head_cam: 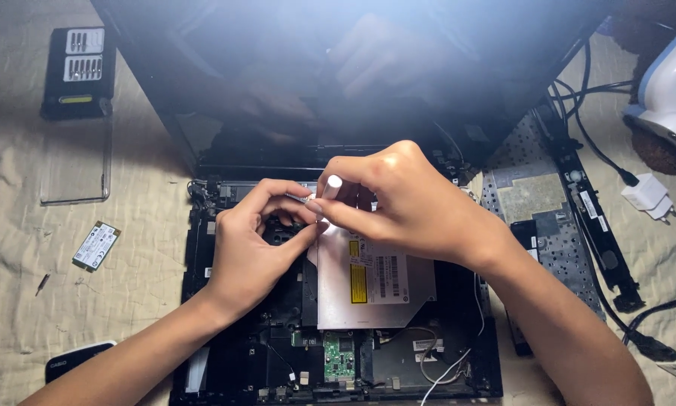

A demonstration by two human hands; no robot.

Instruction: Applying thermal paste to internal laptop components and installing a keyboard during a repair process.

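While both hands meet over the opened laptop chassis (338, 331) in the head view, the right hand (398, 199) is curled tight around a thin white-handled screwdriver (329, 188), fingers and thumb pinched on its shaft, its tip pointing down into the body just beside the left fingertips. The left hand (251, 240) is closed into a pinch, thumb and forefinger drawn together right at the tool's tip; whether it has hold of a screw or some small part I cannot tell. Directly beneath the right hand lies a silver optical drive (372, 289), seated in the chassis, with a yellow label on its top. Nearer the person than the hands, a small green circuit board (339, 357) and loose white wires (450, 368) show in the frame. Beyond the hands, the dark laptop screen (353, 68) stands open and reflects them. Well off past the left hand on the cloth-covered surface (22, 271) lie a small green card (96, 246) and a black bit case (80, 73). Past the right hand rests a removed keyboard panel (533, 195) and a white charger plug (648, 195).
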